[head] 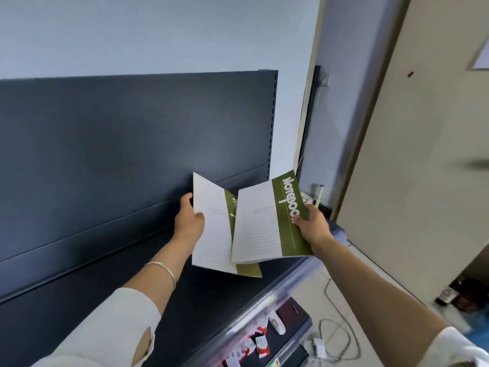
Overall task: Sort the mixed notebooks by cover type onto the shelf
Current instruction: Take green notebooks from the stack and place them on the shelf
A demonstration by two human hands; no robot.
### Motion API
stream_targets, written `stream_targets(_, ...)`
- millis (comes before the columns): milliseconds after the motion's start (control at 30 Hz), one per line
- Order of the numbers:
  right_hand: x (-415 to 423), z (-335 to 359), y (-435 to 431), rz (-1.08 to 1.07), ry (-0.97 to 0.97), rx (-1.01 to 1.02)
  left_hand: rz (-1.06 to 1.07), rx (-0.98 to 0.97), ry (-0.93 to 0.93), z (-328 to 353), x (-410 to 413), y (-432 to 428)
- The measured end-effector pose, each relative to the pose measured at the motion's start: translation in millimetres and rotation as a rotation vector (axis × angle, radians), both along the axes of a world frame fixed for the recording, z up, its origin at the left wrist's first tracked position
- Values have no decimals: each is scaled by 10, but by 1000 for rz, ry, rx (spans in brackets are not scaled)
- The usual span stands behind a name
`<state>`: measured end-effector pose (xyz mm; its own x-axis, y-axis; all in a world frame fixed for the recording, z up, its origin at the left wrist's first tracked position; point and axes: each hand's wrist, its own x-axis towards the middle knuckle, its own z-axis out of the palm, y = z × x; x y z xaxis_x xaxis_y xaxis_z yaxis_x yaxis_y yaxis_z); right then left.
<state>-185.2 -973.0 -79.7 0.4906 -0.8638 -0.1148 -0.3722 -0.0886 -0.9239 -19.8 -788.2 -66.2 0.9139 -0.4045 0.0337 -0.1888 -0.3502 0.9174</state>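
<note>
- Right hand (313,223) is pinching the right notebook (260,223) at the outer edge of its green strip. The thumb is lying on the cover and the fingers are going underneath, so the grasp is closed on the book.
- Left hand (189,218) is gripping the left notebook (211,229) along its outer white edge, with the thumb pressing the face. This grasp is also closed on its book.
- Between the two grips, the right notebook is overlapping the inner edge of the left one and sitting above it. Whether they are touching there, I cannot tell.
- Both covers are showing the same pattern: a white ruled panel with an olive-green strip.
- Under both grips the dark shelf board (201,300) is running left to right. Both books are hanging over it, and the left one's lower corner is coming close to the board, contact unclear.
- Beyond the grips the back panel (132,133) is standing upright.
- Below the right grip and nearer the person, a lower shelf (299,313) is carrying small red-and-white packs (260,345). Cables (333,337) are lying on the floor further out.
- Judgement: the step in hand is pairing two like-covered books for one pile.
- Judgement: the next move calls for squaring the pair together and lowering it flat onto the board, edges aligned. Thin covers are likely to flex, so support from beneath matters.
</note>
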Motion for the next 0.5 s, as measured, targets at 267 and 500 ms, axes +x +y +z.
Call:
stream_targets(267,215,-94,-463,177,263,-77,-106,509,-83,-531,288,-267)
stream_targets(500,336,-265,-691,352,491,-264,-553,954,-318,-730,-103,-495)
